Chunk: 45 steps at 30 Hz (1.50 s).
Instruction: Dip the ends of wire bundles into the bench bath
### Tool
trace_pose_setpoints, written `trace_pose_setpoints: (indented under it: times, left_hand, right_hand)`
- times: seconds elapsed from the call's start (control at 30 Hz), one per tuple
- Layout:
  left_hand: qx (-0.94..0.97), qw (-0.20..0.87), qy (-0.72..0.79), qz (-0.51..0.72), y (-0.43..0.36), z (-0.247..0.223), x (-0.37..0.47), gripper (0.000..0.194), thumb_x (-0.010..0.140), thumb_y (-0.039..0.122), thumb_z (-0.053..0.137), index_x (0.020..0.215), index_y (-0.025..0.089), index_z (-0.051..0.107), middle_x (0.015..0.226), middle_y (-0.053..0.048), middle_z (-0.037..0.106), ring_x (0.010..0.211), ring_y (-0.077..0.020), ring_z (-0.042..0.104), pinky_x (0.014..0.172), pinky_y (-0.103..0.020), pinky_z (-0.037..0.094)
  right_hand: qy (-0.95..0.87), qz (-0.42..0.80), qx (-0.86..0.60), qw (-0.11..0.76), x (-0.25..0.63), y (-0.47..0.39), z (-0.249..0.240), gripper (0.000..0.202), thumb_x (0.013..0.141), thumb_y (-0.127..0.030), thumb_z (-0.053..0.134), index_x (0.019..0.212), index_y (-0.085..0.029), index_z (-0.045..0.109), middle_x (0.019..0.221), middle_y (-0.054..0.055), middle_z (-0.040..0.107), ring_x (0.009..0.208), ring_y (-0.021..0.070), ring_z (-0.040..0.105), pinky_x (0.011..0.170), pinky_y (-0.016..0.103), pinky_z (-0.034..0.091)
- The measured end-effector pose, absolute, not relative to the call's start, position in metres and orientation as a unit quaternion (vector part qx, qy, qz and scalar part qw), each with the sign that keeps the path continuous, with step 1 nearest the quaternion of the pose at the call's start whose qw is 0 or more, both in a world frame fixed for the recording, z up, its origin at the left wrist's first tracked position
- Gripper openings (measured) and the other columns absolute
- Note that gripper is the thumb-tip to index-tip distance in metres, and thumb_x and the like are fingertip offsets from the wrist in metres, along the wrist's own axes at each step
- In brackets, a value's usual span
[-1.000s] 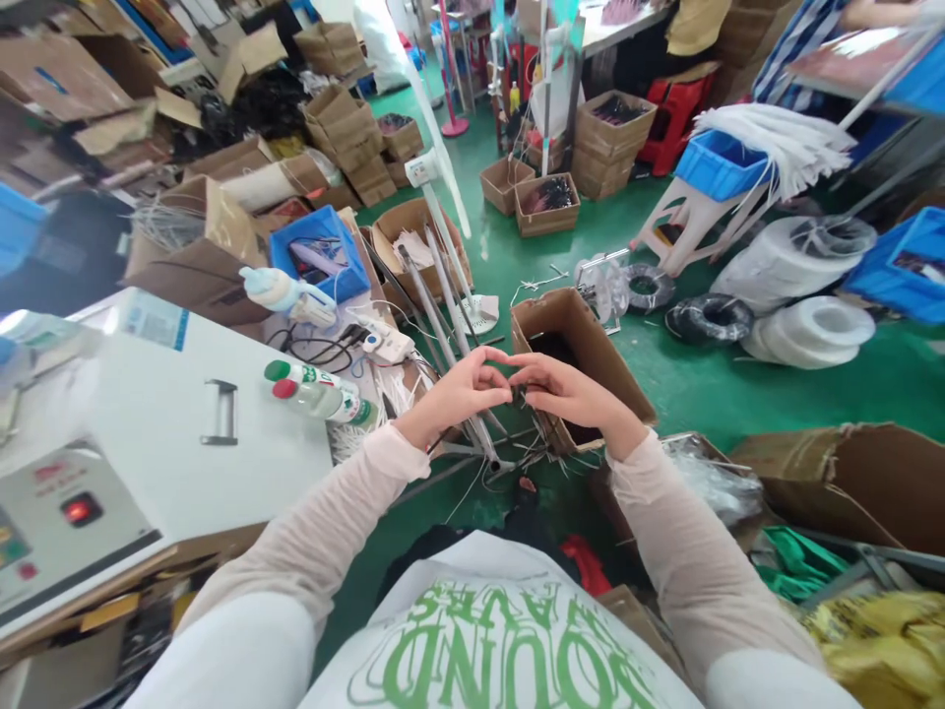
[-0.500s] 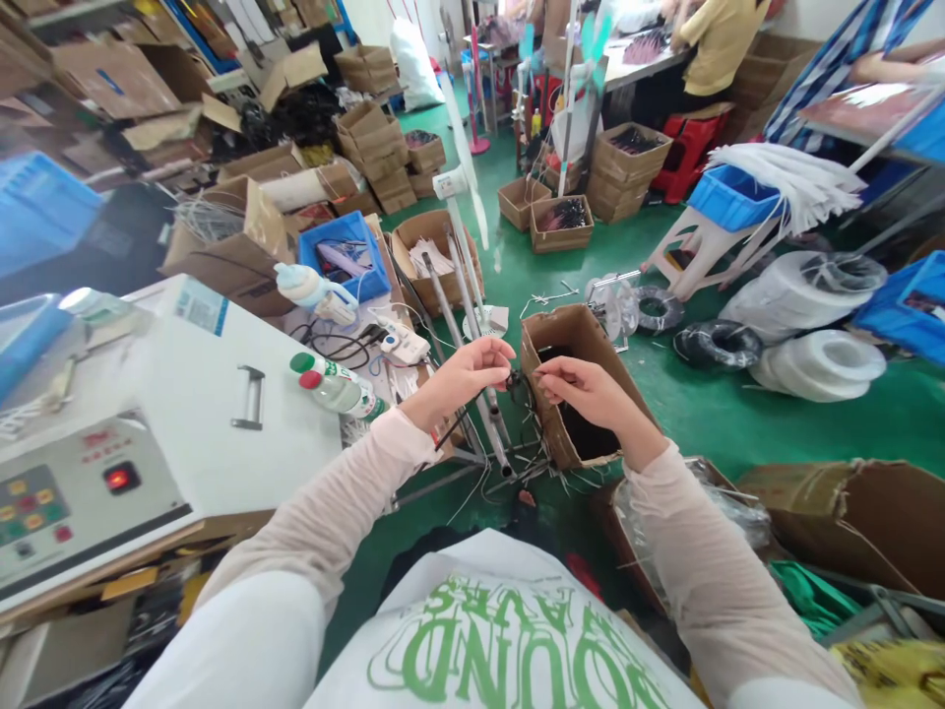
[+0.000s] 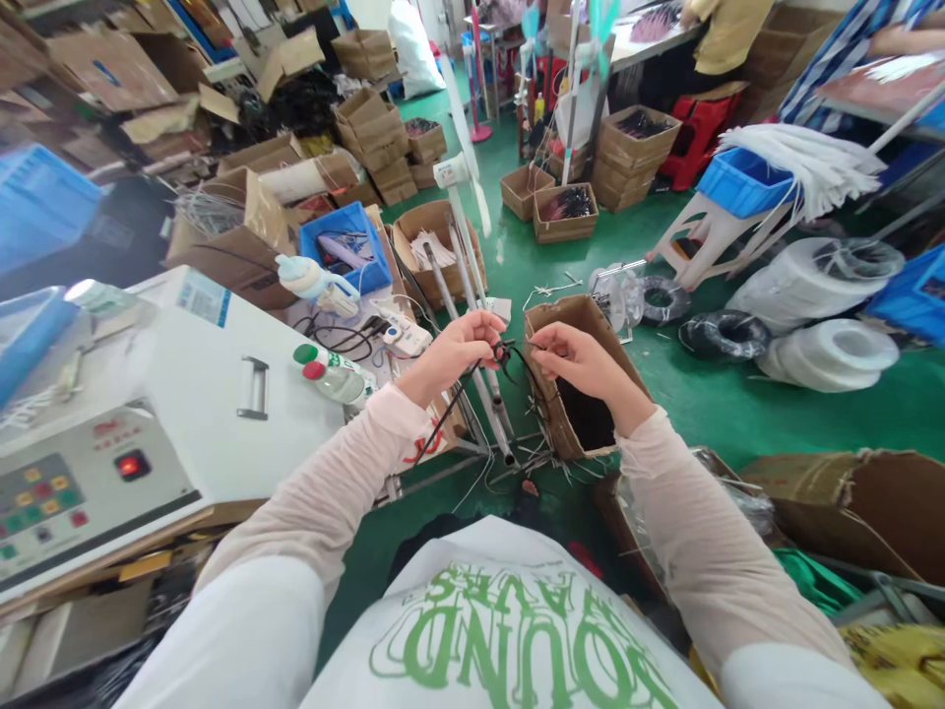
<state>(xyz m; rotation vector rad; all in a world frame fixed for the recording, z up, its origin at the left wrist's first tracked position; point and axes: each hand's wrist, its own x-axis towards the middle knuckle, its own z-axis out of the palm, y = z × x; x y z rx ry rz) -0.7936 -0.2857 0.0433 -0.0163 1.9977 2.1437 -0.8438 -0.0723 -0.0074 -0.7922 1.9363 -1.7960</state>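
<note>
A thin black cable [image 3: 447, 414] is held in front of me, its long end trailing down to the left below my left hand [image 3: 459, 356]. The fingers of that hand are curled round a dark bunch of the cable, and thumb and forefinger press on it. My right hand [image 3: 583, 366] pinches at a thin part of the cable a short way to the right; its exact tip is too small to make out. Between the hands the cable curves in a small loop. Below my right hand stands an open cardboard box [image 3: 552, 418], and metal tubes [image 3: 472, 295] stand behind my left hand.
At left is a white machine [image 3: 221, 394] with a lit red switch, and a clear bottle [image 3: 336, 379] stands beside it. Blue bin [image 3: 380, 261] and cartons lie beyond. On the green floor at right are wrapped coils [image 3: 827, 356] and a white stool [image 3: 698, 236]. Co-workers sit further back.
Both hands have shifted slightly up and to the left in the view. More of the black cable now shows between them, bent into a loop.
</note>
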Motion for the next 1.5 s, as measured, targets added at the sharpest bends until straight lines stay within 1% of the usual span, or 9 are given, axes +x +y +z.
trace_pose_setpoints:
  times: [0.27, 0.37, 0.5, 0.7, 0.77, 0.93, 1.03, 1.2, 1.5]
  left_hand:
    - [-0.037, 0.077, 0.665, 0.742, -0.289, 0.048, -0.795, 0.036, 0.054, 0.006, 0.057, 0.088, 0.016, 0.054, 0.068, 0.006, 0.054, 0.064, -0.0096, 0.059, 0.059, -0.023, 0.054]
    - [-0.033, 0.071, 0.655, 0.752, -0.289, 0.049, -0.793, 0.036, 0.055, 0.006, 0.057, 0.090, 0.016, 0.054, 0.068, 0.006, 0.053, 0.064, -0.0092, 0.059, 0.061, -0.023, 0.054]
    - [-0.024, 0.067, 0.650, 0.756, -0.290, 0.051, -0.791, 0.035, 0.055, 0.006, 0.056, 0.088, 0.016, 0.054, 0.069, 0.006, 0.055, 0.064, -0.0091, 0.058, 0.059, -0.022, 0.053]
    - [-0.001, 0.083, 0.646, 0.759, -0.291, 0.051, -0.788, 0.034, 0.056, 0.007, 0.057, 0.088, 0.017, 0.054, 0.069, 0.005, 0.055, 0.063, -0.0089, 0.057, 0.061, -0.024, 0.053]
    - [0.015, 0.087, 0.640, 0.763, -0.291, 0.050, -0.787, 0.034, 0.056, 0.007, 0.057, 0.088, 0.017, 0.055, 0.069, 0.005, 0.055, 0.063, -0.0088, 0.057, 0.060, -0.023, 0.051]
    - [0.046, 0.097, 0.632, 0.768, -0.290, 0.050, -0.783, 0.034, 0.055, 0.006, 0.057, 0.086, 0.017, 0.055, 0.068, 0.005, 0.055, 0.061, -0.0082, 0.055, 0.058, -0.021, 0.049]
    - [0.043, 0.099, 0.634, 0.766, -0.288, 0.052, -0.781, 0.033, 0.055, 0.006, 0.058, 0.086, 0.017, 0.055, 0.070, 0.005, 0.056, 0.063, -0.0085, 0.056, 0.059, -0.022, 0.050]
    - [0.016, 0.086, 0.670, 0.737, -0.284, 0.056, -0.776, 0.030, 0.058, 0.008, 0.061, 0.086, 0.016, 0.054, 0.073, 0.004, 0.056, 0.068, -0.0101, 0.060, 0.062, -0.024, 0.052]
    - [0.022, 0.089, 0.751, 0.654, -0.283, 0.055, -0.768, 0.021, 0.066, 0.011, 0.063, 0.086, 0.014, 0.059, 0.078, 0.000, 0.061, 0.071, -0.0108, 0.060, 0.059, -0.022, 0.052]
  right_hand:
    - [0.674, -0.597, -0.297, 0.319, -0.845, -0.067, -0.041, 0.034, 0.076, -0.039, 0.072, 0.103, -0.019, 0.064, 0.082, 0.001, 0.064, 0.063, 0.0119, 0.057, 0.056, 0.025, 0.048]
    - [0.686, -0.593, -0.314, 0.280, -0.837, -0.077, -0.050, 0.035, 0.076, -0.038, 0.072, 0.104, -0.017, 0.066, 0.075, 0.000, 0.062, 0.062, 0.0113, 0.053, 0.056, 0.024, 0.044]
    - [0.614, -0.682, -0.287, 0.276, -0.832, -0.082, -0.051, 0.032, 0.079, -0.046, 0.067, 0.098, -0.020, 0.061, 0.087, 0.003, 0.065, 0.068, 0.0133, 0.057, 0.057, 0.025, 0.045]
    - [0.586, -0.710, -0.302, 0.248, -0.833, -0.078, -0.043, 0.040, 0.072, -0.042, 0.078, 0.099, -0.022, 0.058, 0.081, -0.001, 0.058, 0.074, 0.0131, 0.057, 0.069, 0.027, 0.049]
    - [0.587, -0.713, -0.305, 0.232, -0.832, -0.080, -0.038, 0.038, 0.077, -0.048, 0.073, 0.101, -0.022, 0.058, 0.086, 0.001, 0.058, 0.077, 0.0146, 0.057, 0.070, 0.029, 0.051]
    - [0.670, -0.659, -0.319, 0.125, -0.827, -0.090, -0.023, 0.046, 0.085, -0.052, 0.061, 0.124, -0.027, 0.054, 0.113, 0.006, 0.060, 0.089, 0.0185, 0.056, 0.074, 0.032, 0.052]
    - [0.695, -0.619, -0.351, 0.105, -0.828, -0.091, -0.016, 0.039, 0.092, -0.054, 0.049, 0.111, -0.023, 0.061, 0.095, 0.005, 0.063, 0.090, 0.0198, 0.058, 0.083, 0.034, 0.048]
    - [0.719, -0.590, -0.347, 0.122, -0.829, -0.085, 0.001, 0.034, 0.097, -0.050, 0.040, 0.089, -0.021, 0.054, 0.065, -0.002, 0.053, 0.060, 0.0137, 0.049, 0.064, 0.028, 0.042]
    - [0.740, -0.511, -0.421, 0.119, -0.845, -0.084, 0.029, 0.027, 0.092, -0.040, 0.048, 0.077, -0.019, 0.056, 0.067, -0.001, 0.051, 0.064, 0.0135, 0.046, 0.063, 0.027, 0.037]
